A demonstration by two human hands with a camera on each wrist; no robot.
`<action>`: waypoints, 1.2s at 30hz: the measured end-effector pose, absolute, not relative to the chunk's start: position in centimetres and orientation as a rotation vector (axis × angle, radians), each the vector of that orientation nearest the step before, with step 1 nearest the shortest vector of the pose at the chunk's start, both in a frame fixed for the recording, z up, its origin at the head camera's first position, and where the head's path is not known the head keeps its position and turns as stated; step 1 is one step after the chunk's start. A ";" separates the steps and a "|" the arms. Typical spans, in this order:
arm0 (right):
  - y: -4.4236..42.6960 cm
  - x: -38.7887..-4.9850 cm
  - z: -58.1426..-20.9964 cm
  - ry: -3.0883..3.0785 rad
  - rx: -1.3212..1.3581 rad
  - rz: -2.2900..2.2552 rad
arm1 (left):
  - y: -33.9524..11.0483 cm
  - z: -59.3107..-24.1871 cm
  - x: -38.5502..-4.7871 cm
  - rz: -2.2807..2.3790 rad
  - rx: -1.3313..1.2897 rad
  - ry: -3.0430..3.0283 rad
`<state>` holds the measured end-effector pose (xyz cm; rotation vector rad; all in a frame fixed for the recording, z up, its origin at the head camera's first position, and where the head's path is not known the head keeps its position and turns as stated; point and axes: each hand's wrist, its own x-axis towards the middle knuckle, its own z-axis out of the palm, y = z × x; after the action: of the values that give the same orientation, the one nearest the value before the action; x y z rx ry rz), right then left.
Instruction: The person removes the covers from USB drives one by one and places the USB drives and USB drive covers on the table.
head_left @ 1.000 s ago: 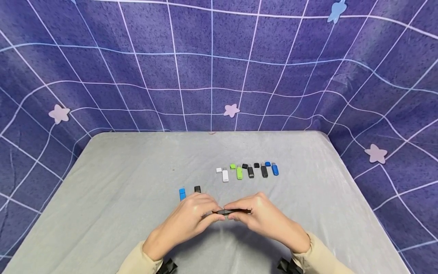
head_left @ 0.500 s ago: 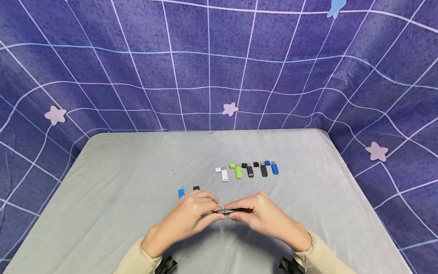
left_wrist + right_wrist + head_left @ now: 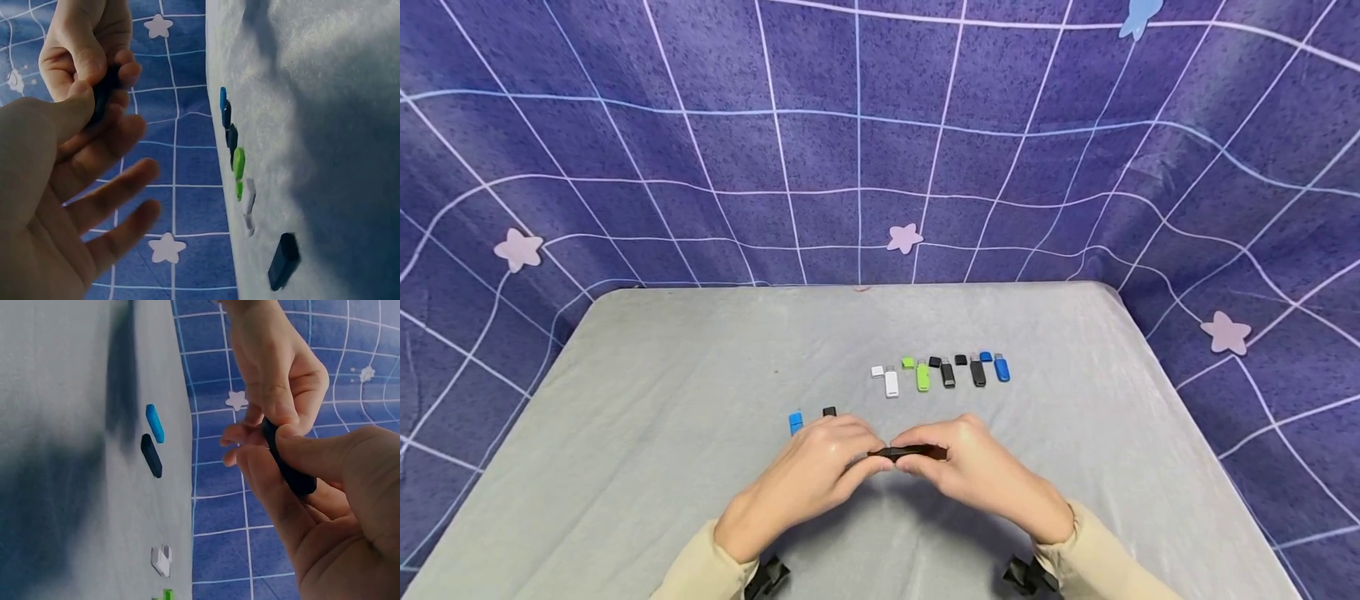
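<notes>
Both hands meet over the near middle of the grey-covered table, on a black USB flash drive [image 3: 919,452]. My left hand [image 3: 811,477] pinches its left end between thumb and index finger; the left wrist view shows the other fingers spread. The right hand [image 3: 983,473] pinches the longer right part, whose dark body [image 3: 294,470] shows between thumb and fingers in the right wrist view. Fingertips hide whether the cap sits fully on it. Beyond the left hand lie a light blue USB flash drive [image 3: 795,423] and another black one [image 3: 151,456], partly hidden in the head view.
Farther back is a row of uncapped drives, each beside its cap: white [image 3: 891,383], green [image 3: 922,377], black [image 3: 947,375], another black [image 3: 977,372] and blue [image 3: 1002,369]. A purple gridded curtain [image 3: 820,158] with stars stands behind the table [image 3: 685,358].
Both hands have shifted slightly away from the body with the drive, and their fingertips have drawn a little closer together. The drives on the table have not moved.
</notes>
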<state>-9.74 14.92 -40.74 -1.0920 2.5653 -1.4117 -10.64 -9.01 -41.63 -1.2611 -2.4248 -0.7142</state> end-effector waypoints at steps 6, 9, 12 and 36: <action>14.7 -10.0 -41.2 2.627 -1.224 -1.370 | -9.0 -41.3 -10.3 -0.579 -1.230 -2.563; 14.6 -10.1 -41.3 2.631 -1.267 -1.369 | -9.0 -41.2 -10.3 -0.552 -1.238 -2.586; 14.5 -10.1 -41.3 2.634 -1.289 -1.361 | -9.1 -41.2 -10.3 -0.524 -1.251 -2.582; 14.2 -10.3 -40.3 2.675 -1.352 -0.961 | -9.2 -41.3 -10.3 -0.513 -1.282 -2.631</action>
<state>-10.25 14.21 -40.25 -1.3520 2.6752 -0.9613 -10.26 -9.19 -41.35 -1.2818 -2.6312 -0.5134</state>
